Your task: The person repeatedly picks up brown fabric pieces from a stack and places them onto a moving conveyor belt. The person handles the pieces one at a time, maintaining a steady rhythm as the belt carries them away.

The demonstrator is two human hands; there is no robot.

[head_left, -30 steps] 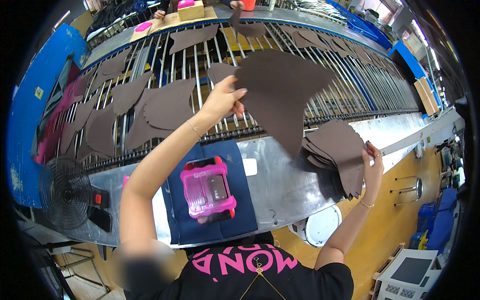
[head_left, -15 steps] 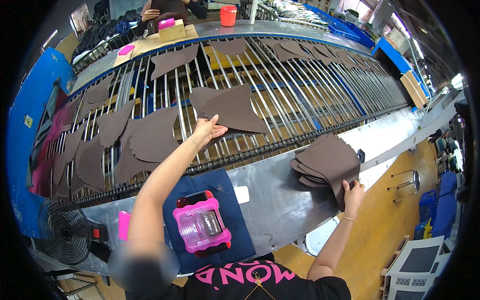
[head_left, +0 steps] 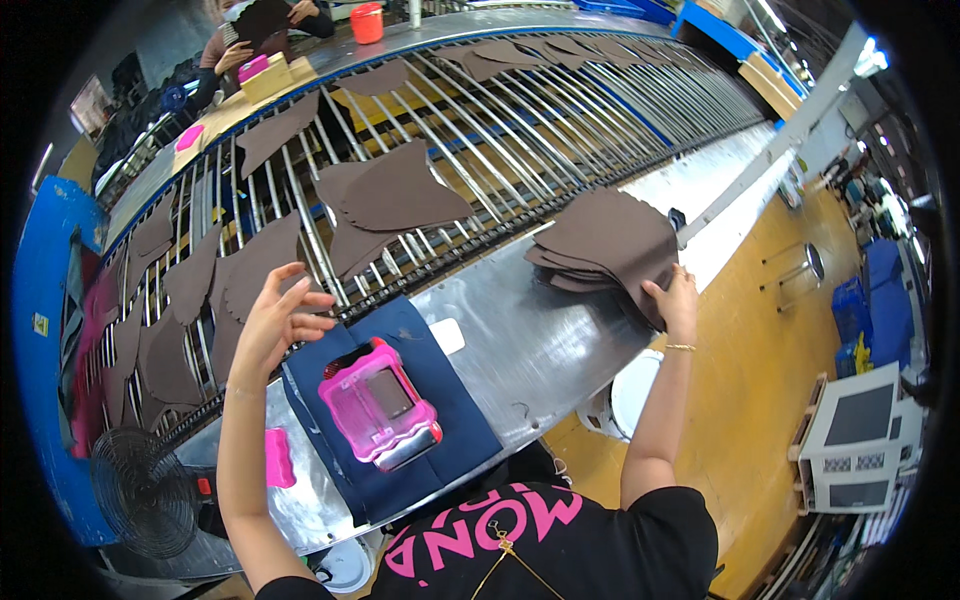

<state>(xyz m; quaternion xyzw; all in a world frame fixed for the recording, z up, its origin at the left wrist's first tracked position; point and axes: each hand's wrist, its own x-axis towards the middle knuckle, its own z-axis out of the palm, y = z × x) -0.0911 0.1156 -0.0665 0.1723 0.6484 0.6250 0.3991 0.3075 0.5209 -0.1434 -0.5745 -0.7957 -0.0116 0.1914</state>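
Observation:
My left hand is empty, its fingers spread, over the near edge of the rod conveyor and beside a dark blue mat. Beyond it, a few overlapping dark brown cut fabric pieces lie on the metal rods. On the right, my right hand grips the near corner of a stack of similar brown pieces, thumb on top and fingers partly hidden at the edge. The stack rests on the metal table, its layers fanned out on the left.
A pink-framed clear box sits on the blue mat, with a black fan to the left. More brown pieces lie along the conveyor. Across it, a person holds a dark piece near a red bucket.
My left hand has left the brown piece on the rods and drawn back toward me, its fingers opening. My right hand keeps its hold on the stack. The whole view has shifted.

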